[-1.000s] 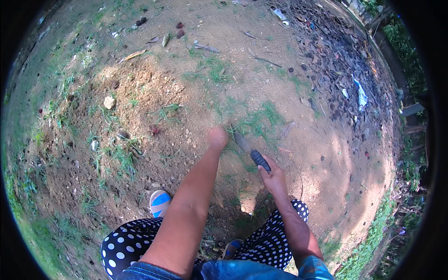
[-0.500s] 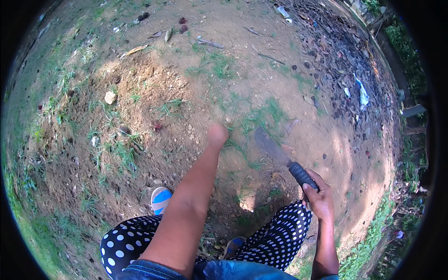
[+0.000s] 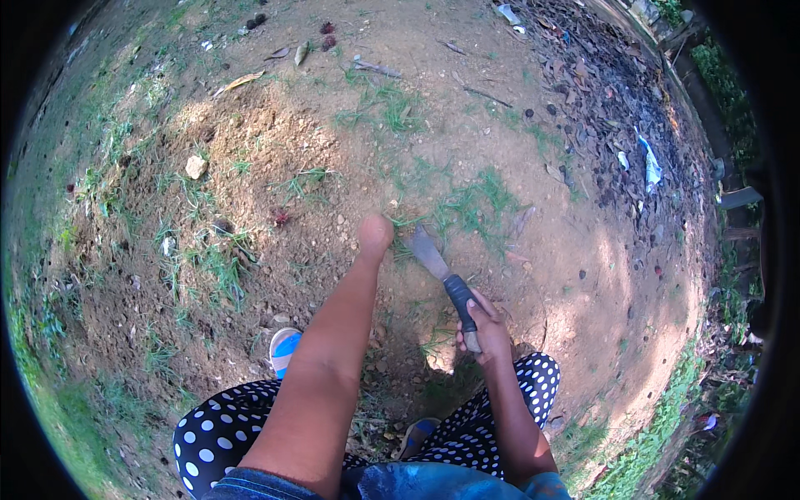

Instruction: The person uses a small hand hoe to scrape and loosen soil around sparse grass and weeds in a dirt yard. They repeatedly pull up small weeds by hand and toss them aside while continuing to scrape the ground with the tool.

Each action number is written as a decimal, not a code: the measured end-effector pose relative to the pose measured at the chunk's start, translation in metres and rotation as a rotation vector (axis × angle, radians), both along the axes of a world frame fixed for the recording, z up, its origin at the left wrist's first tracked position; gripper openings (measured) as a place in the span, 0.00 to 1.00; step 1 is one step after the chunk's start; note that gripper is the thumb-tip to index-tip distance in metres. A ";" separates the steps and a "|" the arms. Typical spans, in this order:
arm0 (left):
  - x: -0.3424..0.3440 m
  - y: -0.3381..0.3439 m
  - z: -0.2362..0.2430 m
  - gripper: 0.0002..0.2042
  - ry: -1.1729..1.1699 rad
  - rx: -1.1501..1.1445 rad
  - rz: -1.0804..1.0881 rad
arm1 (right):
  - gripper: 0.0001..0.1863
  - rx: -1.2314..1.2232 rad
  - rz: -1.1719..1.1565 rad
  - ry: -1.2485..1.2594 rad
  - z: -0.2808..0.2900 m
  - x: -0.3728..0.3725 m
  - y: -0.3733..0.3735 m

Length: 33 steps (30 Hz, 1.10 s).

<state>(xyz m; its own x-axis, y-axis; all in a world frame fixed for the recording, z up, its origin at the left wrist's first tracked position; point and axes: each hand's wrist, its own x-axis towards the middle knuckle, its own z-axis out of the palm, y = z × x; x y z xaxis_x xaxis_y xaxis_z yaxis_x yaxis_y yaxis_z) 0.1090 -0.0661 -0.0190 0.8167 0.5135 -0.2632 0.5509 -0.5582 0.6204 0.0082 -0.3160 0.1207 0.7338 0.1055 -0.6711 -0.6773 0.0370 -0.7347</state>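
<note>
Brown soil [image 3: 583, 350] underfoot; my right hand [image 3: 485, 329] grips a grey-bladed, black-handled knife [image 3: 432, 257]; left of it, my left hand [image 3: 376, 235], its grip unclear.

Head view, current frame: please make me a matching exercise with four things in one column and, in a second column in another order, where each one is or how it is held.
Things
1. Bladed tool
2. Left grip
3. Pale stone
4. White-and-blue scrap

Places and states
A. On the dark leaf litter, right part of the picture
B. Held in the right grip
C. On brown soil, left part of the picture
D. Beside green grass blades, fingers hidden from view

Right pairs: 1-B; 2-D; 3-C; 4-A
</note>
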 end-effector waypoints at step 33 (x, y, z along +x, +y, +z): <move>-0.028 -0.007 0.051 0.14 -0.068 -0.029 -0.233 | 0.20 -0.555 0.373 -0.216 0.043 0.020 -0.039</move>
<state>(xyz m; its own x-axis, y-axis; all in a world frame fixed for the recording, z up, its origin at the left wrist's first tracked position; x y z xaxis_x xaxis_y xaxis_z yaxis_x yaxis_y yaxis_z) 0.0809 -0.0727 0.0318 0.9286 0.3022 -0.2153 0.3656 -0.6465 0.6696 0.0280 -0.3555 0.1635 0.8381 0.0597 -0.5422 -0.4091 -0.5887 -0.6972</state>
